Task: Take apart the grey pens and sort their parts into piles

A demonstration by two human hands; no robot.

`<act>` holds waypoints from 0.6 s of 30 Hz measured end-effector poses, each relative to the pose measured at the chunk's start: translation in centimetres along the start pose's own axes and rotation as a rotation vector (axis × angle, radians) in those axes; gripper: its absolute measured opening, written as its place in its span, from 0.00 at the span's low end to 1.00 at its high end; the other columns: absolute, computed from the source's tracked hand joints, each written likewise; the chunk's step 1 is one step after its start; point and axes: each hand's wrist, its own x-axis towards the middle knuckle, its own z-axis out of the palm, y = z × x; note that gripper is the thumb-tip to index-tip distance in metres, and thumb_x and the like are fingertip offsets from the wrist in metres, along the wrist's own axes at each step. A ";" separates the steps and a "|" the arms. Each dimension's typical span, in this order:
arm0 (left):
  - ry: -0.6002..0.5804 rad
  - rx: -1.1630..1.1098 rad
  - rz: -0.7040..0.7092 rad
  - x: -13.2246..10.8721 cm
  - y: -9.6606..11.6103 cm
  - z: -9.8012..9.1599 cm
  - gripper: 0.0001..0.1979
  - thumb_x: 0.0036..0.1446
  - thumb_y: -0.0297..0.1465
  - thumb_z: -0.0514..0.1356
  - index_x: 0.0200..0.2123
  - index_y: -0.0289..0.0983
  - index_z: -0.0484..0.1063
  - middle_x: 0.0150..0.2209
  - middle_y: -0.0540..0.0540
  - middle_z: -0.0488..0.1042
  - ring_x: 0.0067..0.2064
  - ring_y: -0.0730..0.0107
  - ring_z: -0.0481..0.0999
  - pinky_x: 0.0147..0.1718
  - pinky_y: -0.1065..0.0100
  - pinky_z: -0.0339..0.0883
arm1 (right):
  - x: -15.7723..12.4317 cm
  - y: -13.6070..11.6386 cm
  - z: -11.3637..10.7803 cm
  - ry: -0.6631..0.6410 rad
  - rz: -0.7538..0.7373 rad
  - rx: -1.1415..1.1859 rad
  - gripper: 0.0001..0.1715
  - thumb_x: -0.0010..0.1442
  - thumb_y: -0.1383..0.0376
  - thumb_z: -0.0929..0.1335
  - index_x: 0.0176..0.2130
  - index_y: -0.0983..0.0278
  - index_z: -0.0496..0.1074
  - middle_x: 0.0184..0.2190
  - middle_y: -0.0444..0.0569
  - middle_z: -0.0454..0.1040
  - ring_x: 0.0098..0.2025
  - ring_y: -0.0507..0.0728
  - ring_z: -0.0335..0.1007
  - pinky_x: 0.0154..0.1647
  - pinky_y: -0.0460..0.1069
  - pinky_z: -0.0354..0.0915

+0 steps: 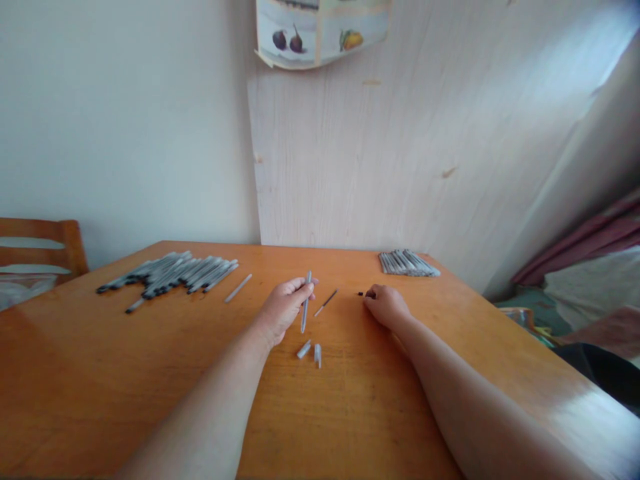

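Table (345, 420): glossy orange wood, pushed up to a pale wall (150, 133).
Left hand (284, 305): thumb and fingers pinching a clear tube (304, 316) around its upper part, mid-table; lower end sticks out free. Smooth and round, so a slack pinch could let it twist or slip.
Right hand (389, 307): fingers curled down at the tabletop, something dark at the tips; cannot tell if gripped.
Plug (361, 294): tiny, black, just beside the right fingertips; a careless nudge could send it off or lose it.
Refill (327, 302): lying bare between the hands; a sweep across could roll it, maybe smear ink.
Caps (318, 355): two clear ones, near side of the tube; a dropping left wrist could scatter them.
Spare tube (238, 288): alone, left of the left hand; could roll if bumped.
Pens (170, 275): loose heap, far left; a jolt could make it slide.
Stack (407, 263): far right, neat, well apart; low risk.
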 end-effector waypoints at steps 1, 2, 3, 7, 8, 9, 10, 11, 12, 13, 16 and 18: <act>-0.010 0.002 0.007 0.0 0.0 0.0 0.20 0.52 0.43 0.61 0.44 0.36 0.75 0.30 0.48 0.71 0.30 0.72 0.65 0.30 0.71 0.55 | 0.0 0.0 -0.1 0.007 -0.001 0.013 0.09 0.54 0.65 0.65 0.31 0.63 0.76 0.32 0.54 0.77 0.35 0.57 0.70 0.31 0.48 0.57; -0.020 0.007 0.015 0.0 0.0 0.0 0.20 0.52 0.43 0.61 0.44 0.35 0.75 0.30 0.48 0.71 0.31 0.72 0.66 0.31 0.71 0.56 | 0.0 -0.1 -0.1 0.020 0.000 0.031 0.08 0.53 0.66 0.66 0.31 0.63 0.76 0.31 0.53 0.76 0.34 0.57 0.69 0.31 0.48 0.57; -0.030 0.016 0.024 0.0 0.1 -0.1 0.20 0.52 0.42 0.61 0.44 0.35 0.75 0.30 0.48 0.72 0.31 0.71 0.66 0.32 0.71 0.57 | 0.0 -0.3 -0.3 0.039 0.003 0.055 0.07 0.52 0.66 0.66 0.30 0.64 0.75 0.30 0.53 0.76 0.33 0.56 0.69 0.30 0.48 0.57; -0.077 0.076 0.083 -0.2 0.4 0.1 0.19 0.54 0.41 0.61 0.45 0.36 0.76 0.33 0.47 0.74 0.37 0.67 0.70 0.39 0.68 0.60 | -0.7 -1.7 -1.0 0.079 -0.004 0.324 0.04 0.50 0.66 0.67 0.28 0.64 0.72 0.26 0.50 0.74 0.29 0.54 0.68 0.28 0.47 0.58; -0.089 0.091 0.099 -0.3 0.5 0.1 0.19 0.54 0.40 0.61 0.46 0.37 0.76 0.35 0.47 0.75 0.39 0.67 0.71 0.41 0.67 0.60 | -1.0 -2.2 -1.3 0.056 0.001 0.461 0.04 0.51 0.64 0.68 0.28 0.64 0.72 0.24 0.49 0.74 0.27 0.54 0.68 0.27 0.47 0.60; -0.103 0.102 0.112 -0.4 0.5 0.2 0.18 0.55 0.40 0.61 0.46 0.37 0.76 0.37 0.46 0.76 0.41 0.66 0.72 0.43 0.67 0.61 | -1.4 -2.7 -1.6 0.018 0.018 0.613 0.06 0.51 0.63 0.68 0.29 0.64 0.71 0.23 0.47 0.73 0.25 0.53 0.68 0.27 0.47 0.61; -0.119 0.110 0.122 -0.5 0.5 0.3 0.18 0.55 0.39 0.60 0.47 0.37 0.76 0.39 0.45 0.76 0.43 0.65 0.72 0.45 0.66 0.60 | -1.8 -3.3 -1.8 -0.018 0.021 0.762 0.07 0.51 0.62 0.68 0.29 0.64 0.70 0.23 0.47 0.72 0.25 0.53 0.68 0.27 0.48 0.63; -0.136 0.115 0.132 -0.6 0.6 0.5 0.18 0.56 0.39 0.60 0.47 0.38 0.76 0.42 0.45 0.77 0.45 0.64 0.72 0.47 0.65 0.60 | -2.2 -3.8 -2.1 -0.040 0.016 0.901 0.08 0.51 0.61 0.69 0.30 0.64 0.70 0.24 0.47 0.73 0.25 0.53 0.68 0.29 0.49 0.64; -0.155 0.118 0.141 -0.7 0.6 0.6 0.17 0.56 0.38 0.60 0.47 0.38 0.76 0.44 0.44 0.77 0.46 0.64 0.72 0.48 0.65 0.60 | -2.6 -4.3 -2.4 -0.055 0.001 1.023 0.10 0.50 0.60 0.70 0.31 0.64 0.70 0.25 0.47 0.73 0.27 0.53 0.69 0.31 0.49 0.66; -0.176 0.120 0.151 -0.8 0.6 0.7 0.17 0.56 0.38 0.60 0.47 0.38 0.76 0.46 0.44 0.77 0.48 0.63 0.72 0.49 0.64 0.60 | -3.0 -4.7 -2.7 -0.065 -0.020 1.120 0.11 0.50 0.60 0.71 0.31 0.64 0.71 0.26 0.47 0.74 0.28 0.53 0.70 0.32 0.50 0.67; -0.232 0.137 0.181 -0.9 0.5 0.9 0.16 0.57 0.37 0.60 0.47 0.39 0.76 0.46 0.44 0.77 0.49 0.63 0.72 0.50 0.64 0.60 | -3.8 -5.6 -3.5 -0.090 -0.072 1.257 0.14 0.50 0.58 0.72 0.33 0.65 0.72 0.27 0.48 0.74 0.29 0.52 0.69 0.34 0.50 0.67; -0.264 0.160 0.186 -1.0 0.5 1.1 0.16 0.58 0.37 0.59 0.47 0.39 0.76 0.45 0.44 0.78 0.48 0.63 0.72 0.49 0.63 0.61 | -4.2 -6.0 -3.8 -0.094 -0.103 1.262 0.15 0.50 0.57 0.72 0.32 0.66 0.73 0.26 0.47 0.74 0.28 0.52 0.68 0.33 0.50 0.65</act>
